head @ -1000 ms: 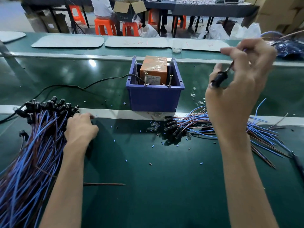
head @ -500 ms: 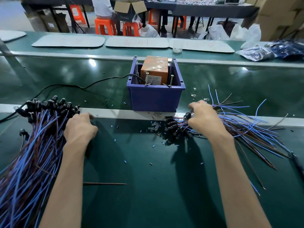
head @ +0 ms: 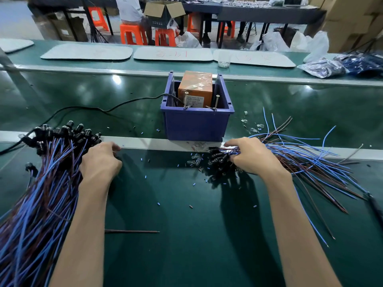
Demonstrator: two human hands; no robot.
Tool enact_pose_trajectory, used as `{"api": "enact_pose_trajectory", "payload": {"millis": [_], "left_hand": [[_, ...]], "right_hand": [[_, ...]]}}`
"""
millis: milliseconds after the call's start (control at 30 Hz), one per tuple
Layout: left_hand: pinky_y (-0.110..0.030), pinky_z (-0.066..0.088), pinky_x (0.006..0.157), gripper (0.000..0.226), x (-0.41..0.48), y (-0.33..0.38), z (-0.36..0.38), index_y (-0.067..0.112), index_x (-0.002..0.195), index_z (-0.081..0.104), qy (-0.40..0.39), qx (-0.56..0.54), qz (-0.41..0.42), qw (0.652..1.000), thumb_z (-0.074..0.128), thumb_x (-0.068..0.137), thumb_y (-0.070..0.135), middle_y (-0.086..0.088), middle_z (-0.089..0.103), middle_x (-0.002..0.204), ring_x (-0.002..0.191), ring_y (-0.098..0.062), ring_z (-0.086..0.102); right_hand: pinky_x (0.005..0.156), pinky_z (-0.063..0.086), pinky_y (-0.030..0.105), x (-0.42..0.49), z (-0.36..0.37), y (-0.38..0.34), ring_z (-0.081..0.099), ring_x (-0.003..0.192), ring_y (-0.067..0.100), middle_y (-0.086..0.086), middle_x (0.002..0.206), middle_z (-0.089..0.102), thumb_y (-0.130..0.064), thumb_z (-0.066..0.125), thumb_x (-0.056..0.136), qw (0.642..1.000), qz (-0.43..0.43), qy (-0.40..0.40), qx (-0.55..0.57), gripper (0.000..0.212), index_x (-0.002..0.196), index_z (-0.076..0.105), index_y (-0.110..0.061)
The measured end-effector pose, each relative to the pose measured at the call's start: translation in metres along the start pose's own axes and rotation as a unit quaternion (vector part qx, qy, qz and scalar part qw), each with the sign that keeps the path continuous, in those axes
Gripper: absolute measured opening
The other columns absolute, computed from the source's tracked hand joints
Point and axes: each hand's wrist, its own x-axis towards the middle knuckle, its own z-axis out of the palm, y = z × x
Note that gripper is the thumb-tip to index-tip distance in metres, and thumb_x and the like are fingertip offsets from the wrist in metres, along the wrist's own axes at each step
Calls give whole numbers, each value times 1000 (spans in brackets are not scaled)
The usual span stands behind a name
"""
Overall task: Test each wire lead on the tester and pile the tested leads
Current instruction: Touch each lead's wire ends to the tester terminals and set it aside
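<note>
The left hand (head: 101,162) lies curled against the left pile of leads (head: 41,193); whether it grips any, I cannot tell. The right hand (head: 251,156) pinches plug ends (head: 217,157) in the right pile (head: 310,162).

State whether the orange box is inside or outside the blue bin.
Inside. The orange box stands between the blue bin's walls, its base hidden behind the front wall, its top above the rim.

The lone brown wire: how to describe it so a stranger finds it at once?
Start at the blue bin on the belt. Come nearer, to the left forearm. Beside it one brown wire lies alone, straight; the rest are in the left pile or right pile.
</note>
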Motion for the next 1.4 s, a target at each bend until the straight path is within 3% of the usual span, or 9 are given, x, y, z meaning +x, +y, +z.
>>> {"api": "enact_pose_trajectory", "payload": {"millis": [167, 367, 467, 567, 767, 933, 1033, 1167, 1400], "left_hand": [[-39, 48, 94, 48, -3, 5, -2, 22, 114, 64, 17, -29, 33, 999, 53, 76, -4, -6, 66, 115, 110, -32, 57], [-30, 47, 84, 41, -25, 49, -8, 21, 105, 69, 65, -109, 167, 978, 56, 76, -6, -3, 66, 101, 92, -23, 63], [-26, 51, 82, 40, -49, 79, -13, 21, 102, 70, 72, -199, 255, 943, 62, 77, -9, 4, 60, 90, 83, -17, 65], [-7, 45, 72, 37, -76, 103, -20, 24, 99, 69, 30, -314, 325, 892, 68, 79, -7, 9, 57, 88, 77, -4, 64], [-16, 51, 78, 43, -114, 124, -26, 34, 92, 63, -75, -472, 371, 797, 67, 81, -8, -9, 64, 99, 88, -5, 66], [-19, 52, 70, 6, -119, 130, -29, 19, 83, 67, -104, -614, 277, 732, 66, 84, 13, 1, 69, 84, 82, -11, 65], [-25, 51, 66, 33, -118, 130, -30, 19, 58, 62, -241, -664, 143, 693, 52, 84, 37, 2, 65, 64, 67, -15, 65], [-34, 51, 81, 56, -122, 137, -20, 4, 109, 59, -389, -673, -67, 625, 32, 94, 51, -12, 69, 101, 96, -24, 67], [-31, 47, 75, 33, -119, 139, -11, 9, 107, 49, -190, -810, -257, 492, 32, 101, 36, -6, 59, 95, 80, -17, 59]], "right_hand": [[82, 52, 35, 1, 1, -2, 63, 93, 29, 6, 96, 71, -21, 66, 82, 996, 5, 74, 55, 16, 92, 75, -29], [85, 51, 33, 5, 6, 0, 62, 98, 30, 12, 102, 71, -29, 73, 82, 996, 50, 51, 55, 24, 106, 74, -22], [92, 48, 33, 3, -4, -1, 60, 107, 27, 6, 118, 67, -23, 73, 81, 997, 8, 58, 40, 43, 123, 65, -23], [79, 50, 23, -7, -13, -14, 66, 87, 9, -2, 115, 67, -23, 79, 76, 982, -89, 20, 167, 50, 123, 64, -27], [78, 53, 38, -27, -12, -49, 63, 79, 20, 17, 92, 71, -6, 64, 74, 877, -245, -93, 403, 20, 93, 71, -6], [78, 58, 36, -27, -18, -51, 69, 75, 17, 9, 81, 71, -2, 58, 92, 847, -195, 17, 494, 11, 89, 69, -1], [78, 58, 30, -27, -29, -48, 70, 76, 16, 5, 86, 73, -12, 54, 96, 825, -181, 115, 523, 15, 91, 68, -9], [73, 54, 21, -35, -44, -46, 71, 80, 15, 1, 93, 75, -20, 48, 99, 803, -193, 161, 540, 20, 92, 66, -12], [69, 50, 18, -46, -55, -46, 67, 73, 8, -5, 64, 70, -23, 43, 101, 816, -205, 172, 512, 26, 85, 62, -15]]}}
